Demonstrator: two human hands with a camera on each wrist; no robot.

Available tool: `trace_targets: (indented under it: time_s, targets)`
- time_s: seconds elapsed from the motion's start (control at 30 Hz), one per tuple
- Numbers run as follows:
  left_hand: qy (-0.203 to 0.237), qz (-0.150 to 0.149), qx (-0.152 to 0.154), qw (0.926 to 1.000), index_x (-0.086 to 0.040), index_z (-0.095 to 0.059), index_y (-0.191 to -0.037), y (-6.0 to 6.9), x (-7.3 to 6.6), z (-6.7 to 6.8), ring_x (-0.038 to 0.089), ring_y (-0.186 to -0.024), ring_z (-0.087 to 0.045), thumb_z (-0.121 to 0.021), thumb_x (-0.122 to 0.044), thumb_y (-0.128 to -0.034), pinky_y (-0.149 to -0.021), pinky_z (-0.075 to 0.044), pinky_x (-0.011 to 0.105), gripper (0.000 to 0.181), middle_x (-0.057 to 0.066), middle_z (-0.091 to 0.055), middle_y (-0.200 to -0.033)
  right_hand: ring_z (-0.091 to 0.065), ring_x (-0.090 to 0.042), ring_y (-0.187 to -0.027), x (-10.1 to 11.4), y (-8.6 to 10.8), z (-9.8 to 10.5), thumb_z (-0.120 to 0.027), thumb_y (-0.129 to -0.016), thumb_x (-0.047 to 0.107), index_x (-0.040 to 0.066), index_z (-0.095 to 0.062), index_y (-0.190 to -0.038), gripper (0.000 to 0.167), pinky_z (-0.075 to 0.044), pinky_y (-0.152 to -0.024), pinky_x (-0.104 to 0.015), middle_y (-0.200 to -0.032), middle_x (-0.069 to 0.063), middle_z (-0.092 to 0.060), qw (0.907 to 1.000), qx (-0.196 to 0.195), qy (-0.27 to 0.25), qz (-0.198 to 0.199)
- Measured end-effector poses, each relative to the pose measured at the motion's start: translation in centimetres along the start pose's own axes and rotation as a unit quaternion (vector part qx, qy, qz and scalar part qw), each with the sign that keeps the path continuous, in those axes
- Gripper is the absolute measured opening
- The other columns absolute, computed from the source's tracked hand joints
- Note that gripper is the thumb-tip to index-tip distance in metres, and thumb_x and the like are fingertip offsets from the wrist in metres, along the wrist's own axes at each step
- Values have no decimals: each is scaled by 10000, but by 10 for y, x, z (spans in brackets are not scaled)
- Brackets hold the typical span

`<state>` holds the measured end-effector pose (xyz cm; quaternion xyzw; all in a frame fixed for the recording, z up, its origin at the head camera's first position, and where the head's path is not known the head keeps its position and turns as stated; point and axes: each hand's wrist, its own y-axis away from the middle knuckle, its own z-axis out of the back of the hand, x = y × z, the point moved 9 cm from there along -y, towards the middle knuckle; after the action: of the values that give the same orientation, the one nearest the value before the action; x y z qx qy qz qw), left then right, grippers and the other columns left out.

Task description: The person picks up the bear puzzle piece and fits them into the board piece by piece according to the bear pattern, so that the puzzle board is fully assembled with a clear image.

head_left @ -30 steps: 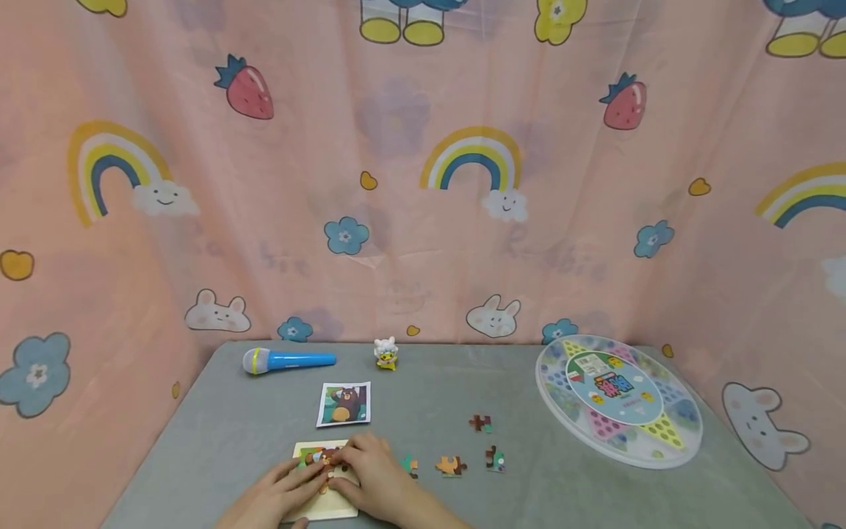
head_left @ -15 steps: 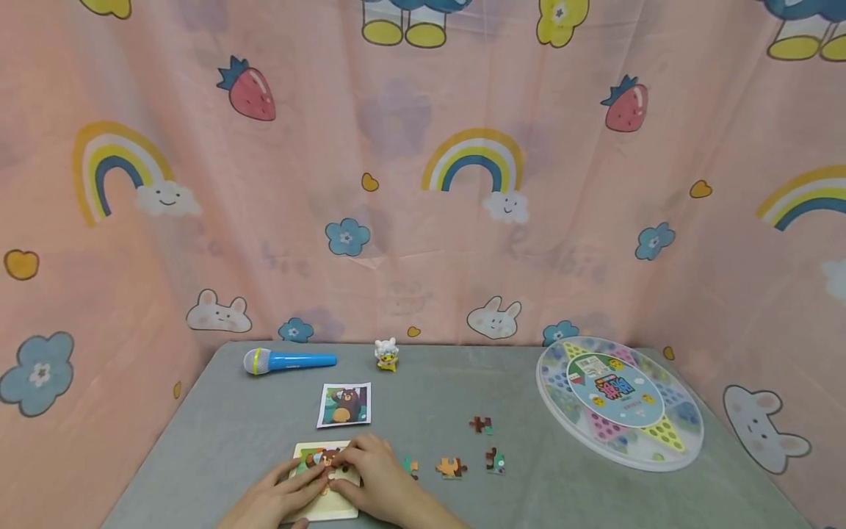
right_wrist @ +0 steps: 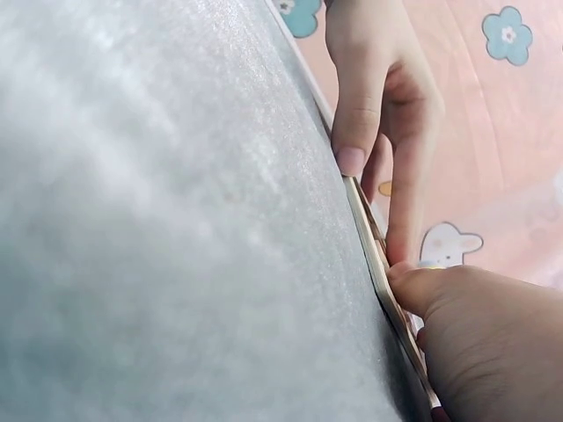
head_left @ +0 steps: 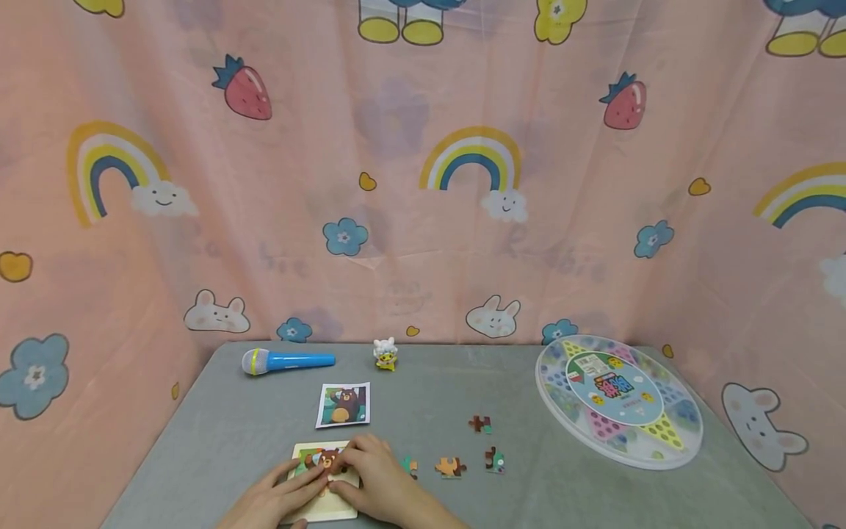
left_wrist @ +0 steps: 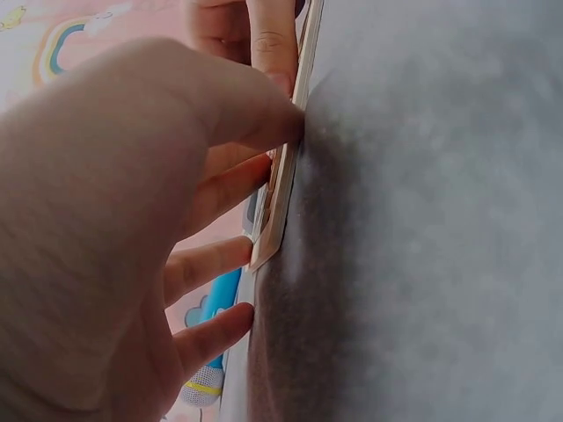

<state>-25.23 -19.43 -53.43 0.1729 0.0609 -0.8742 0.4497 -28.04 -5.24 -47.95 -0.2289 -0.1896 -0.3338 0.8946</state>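
Hands (head_left: 380,474) on bear puzzle (head_left: 333,507), game board (head_left: 624,405), blue-red lettering (head_left: 613,385)

Left hand (left_wrist: 167,180) occupies the left foreground, fingers spread, thumb tip against the edge of a thin, pale board (left_wrist: 279,211). Lowest finger stands beyond the board's corner. Right hand (left_wrist: 253,40), cropped at top, meets the board. Blue microphone (left_wrist: 226,288), partly hidden, shows behind the fingers. Grey tabletop (left_wrist: 440,220) fills the right; pink patterned backdrop (left_wrist: 145,26), upper left.
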Motion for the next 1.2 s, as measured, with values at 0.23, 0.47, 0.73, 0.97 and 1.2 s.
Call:
trace_targets:
  time_s: [0.23,0.47,0.73,0.97,1.2]
  targets:
    - [150,184,170,9996,-277,-521,-1591,-1,3,-3,502,-1383,-484,-537,-591,-1047,-1026,-500,655,628,-63,-489,-1638,-510,13,-997,-2,0,-3,-775,-991,320,231,-771,-1052,108,-437,-879,-253,-1053,132,-617,9999,56,33,-88]
    - [-171,52,191,9997,-269,-514,-1597,-2,3,-6,489,-1370,-503,-520,-593,-1056,-1032,-516,617,631,-68,-490,-1637,-496,27,-993,-4,0,-3,-782,-986,313,228,-768,-1058,113,-432,-879,-246,-1042,147,-607,9993,169,-224,-248]
    - [-289,-89,134,9995,-190,-539,-1579,-2,0,-5,498,-1374,-498,-531,-557,-1064,-1065,-512,589,633,-23,-505,-1630,-495,37,-990,-6,-1,1,-804,-970,302,210,-775,-1050,125,-424,-868,-219,-1015,162,-615,9980,76,-527,-343]
    - [-151,82,317,9994,-180,-538,-1579,-4,1,-5,519,-1395,-472,-553,-550,-1055,-1082,-484,636,642,-2,-499,-1634,-507,48,-904,-9,-6,5,-805,-967,246,150,-765,-1064,142,-453,-809,-140,-981,112,-643,9942,217,-1005,-308]
    - [110,311,379,9987,-205,-540,-1579,-6,3,-5,526,-1421,-445,-559,-586,-1039,-1066,-457,716,662,3,-499,-1635,-568,-6,-899,-12,-6,26,-808,-963,190,119,-745,-1079,150,-501,-804,-161,-1002,56,-657,9908,290,-1234,-481]
